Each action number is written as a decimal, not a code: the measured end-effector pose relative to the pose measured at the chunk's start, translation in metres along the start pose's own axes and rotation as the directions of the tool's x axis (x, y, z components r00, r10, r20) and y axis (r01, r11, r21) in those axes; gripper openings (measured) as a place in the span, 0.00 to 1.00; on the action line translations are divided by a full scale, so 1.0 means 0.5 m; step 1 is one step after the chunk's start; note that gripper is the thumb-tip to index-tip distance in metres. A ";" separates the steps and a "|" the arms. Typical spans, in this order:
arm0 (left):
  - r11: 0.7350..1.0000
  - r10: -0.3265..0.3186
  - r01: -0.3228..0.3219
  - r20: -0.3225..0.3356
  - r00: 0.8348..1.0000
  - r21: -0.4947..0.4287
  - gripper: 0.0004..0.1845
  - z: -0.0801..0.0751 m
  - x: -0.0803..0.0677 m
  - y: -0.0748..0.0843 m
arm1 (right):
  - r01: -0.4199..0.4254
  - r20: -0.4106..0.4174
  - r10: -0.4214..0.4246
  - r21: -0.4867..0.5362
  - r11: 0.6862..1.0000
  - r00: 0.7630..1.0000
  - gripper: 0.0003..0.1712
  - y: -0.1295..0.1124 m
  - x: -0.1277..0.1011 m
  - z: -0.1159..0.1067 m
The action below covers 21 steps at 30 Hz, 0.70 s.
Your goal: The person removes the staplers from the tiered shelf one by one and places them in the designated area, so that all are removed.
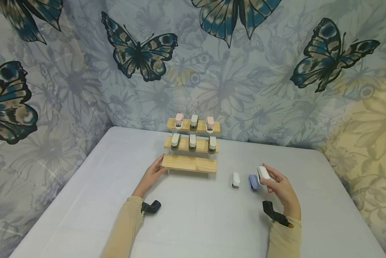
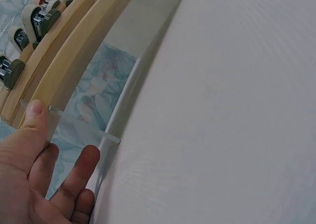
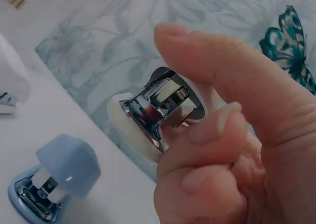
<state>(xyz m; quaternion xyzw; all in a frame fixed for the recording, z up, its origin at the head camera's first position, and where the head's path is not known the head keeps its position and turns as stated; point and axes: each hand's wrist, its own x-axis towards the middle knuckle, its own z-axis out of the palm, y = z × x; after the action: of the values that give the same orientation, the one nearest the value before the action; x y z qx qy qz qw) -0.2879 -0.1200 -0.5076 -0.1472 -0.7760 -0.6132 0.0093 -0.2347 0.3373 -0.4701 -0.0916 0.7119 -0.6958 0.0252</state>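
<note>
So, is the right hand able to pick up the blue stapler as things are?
Probably not: the right hand grips a white stapler, though the blue stapler sits close by on the table with nothing on top.

Held stapler [image 1: 262, 174]: you have white casing here, with silver metal inside
Blue stapler [image 1: 252, 181]: soft periwinkle top, matching base, some silver within
Loose stapler [image 1: 235, 179]: white top, white base
Pink staplers [image 1: 179, 118]: pale pink tops over white bases
Dark-based staplers [image 1: 192, 141]: off-white tops over dark olive-green
Rack [image 1: 180, 162]: pale yellow wood, faintly streaked with grain
Your sleeves [image 1: 123, 224]: plain tan
Your wrist cameras [image 1: 151, 206]: black
Table [image 1: 196, 222]: plain white
Backdrop [image 1: 163, 104]: pale blue-grey, patterned with large flowers, yellowish on your right
Butterflies [image 1: 138, 53]: teal, black and beige print
</note>
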 end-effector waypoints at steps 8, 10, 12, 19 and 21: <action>1.000 0.010 -0.010 0.000 1.000 0.012 0.32 0.000 0.000 0.005 | -0.090 -0.015 0.092 0.120 0.989 0.996 0.30 -0.034 -0.019 0.016; 1.000 0.013 -0.013 -0.001 1.000 0.014 0.32 -0.001 0.000 0.007 | -0.092 -0.017 0.094 0.101 0.991 0.995 0.30 -0.031 -0.023 0.014; 1.000 0.011 -0.011 -0.004 1.000 0.009 0.32 -0.002 0.000 0.008 | -0.095 -0.017 0.097 0.082 0.992 0.995 0.30 -0.026 -0.024 0.012; 1.000 0.001 -0.001 -0.005 1.000 -0.008 0.32 0.000 -0.001 0.008 | -0.108 0.006 0.107 0.095 0.990 0.994 0.30 -0.012 -0.029 -0.003; 1.000 0.007 -0.007 -0.004 1.000 -0.012 0.32 0.001 -0.002 0.006 | -0.127 -0.004 0.128 0.088 0.988 0.992 0.30 -0.011 -0.031 -0.007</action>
<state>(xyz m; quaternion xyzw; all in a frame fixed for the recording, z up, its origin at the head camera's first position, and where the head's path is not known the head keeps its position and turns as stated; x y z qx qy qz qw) -0.2863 -0.1190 -0.5050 -0.1486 -0.7718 -0.6181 0.0123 -0.2197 0.3431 -0.4660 -0.0414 0.6852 -0.7238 0.0703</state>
